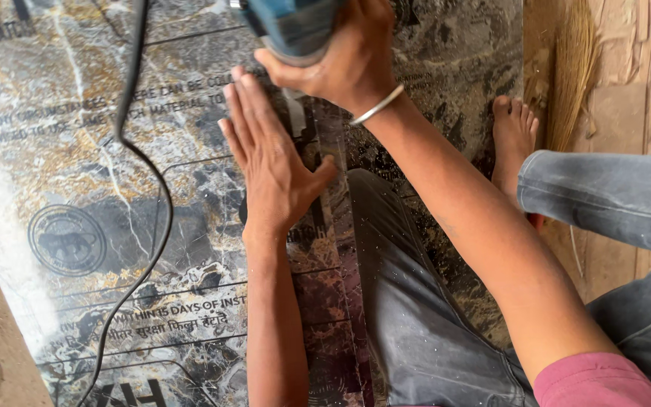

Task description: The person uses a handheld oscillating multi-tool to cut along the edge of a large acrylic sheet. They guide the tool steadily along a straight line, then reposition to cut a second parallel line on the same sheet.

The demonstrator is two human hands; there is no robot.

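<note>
The right hand [344, 56] has its grip clenched around a blue power tool [291, 26] at the far edge of the marble-patterned sheet [77, 166]. The left hand [269, 162] lies flat and released on the sheet, just beside the tool. A black cord [148, 196] trails across the sheet. A bare foot [512, 139] rests past the sheet's edge, near a broom [570, 71].

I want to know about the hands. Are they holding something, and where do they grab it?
The right hand grips a blue power tool around its body, from above. The left hand holds nothing; it lies flat on the marbled sheet.
</note>
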